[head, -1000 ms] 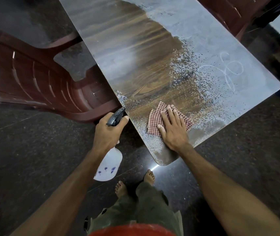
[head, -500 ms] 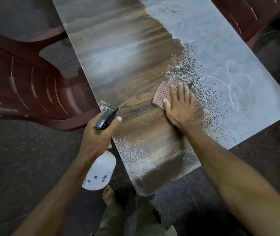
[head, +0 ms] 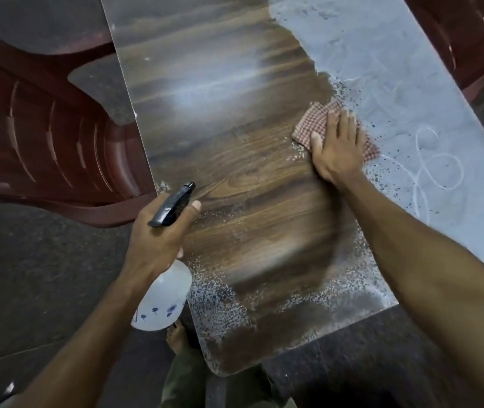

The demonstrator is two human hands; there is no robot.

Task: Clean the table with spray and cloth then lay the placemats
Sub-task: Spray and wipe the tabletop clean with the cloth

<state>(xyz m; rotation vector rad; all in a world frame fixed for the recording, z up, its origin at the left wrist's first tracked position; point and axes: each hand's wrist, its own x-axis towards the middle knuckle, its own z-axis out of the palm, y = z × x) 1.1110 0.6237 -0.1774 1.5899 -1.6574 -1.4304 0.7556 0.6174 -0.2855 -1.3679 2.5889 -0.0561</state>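
Head view, nearest first: the near end of the counter (head: 264,343) carries a speckled band of spray and dust along its edge, only partly wiped. Just left of that edge the left hand (head: 158,240) has its grip clamped round the neck of the bottle (head: 162,298), black nozzle aimed over the wood, so spraying is at least begun. Past it, a wide middle stretch shows dark, shiny wood grain, which reads as already cleaned. Farther on, the right hand (head: 338,145) presses the cloth (head: 313,120) flat under straight fingers, grip apart, right on the line where clean wood meets pale dust. Beyond and to the right of that line the counter is grey with dust, with loops drawn in it, so that part is not yet wiped. By my judgement roughly half the wiping is done; the dusty right side and the near band remain. No placemats show anywhere, so laying them is not yet started. Red chairs (head: 43,142) stand alongside.
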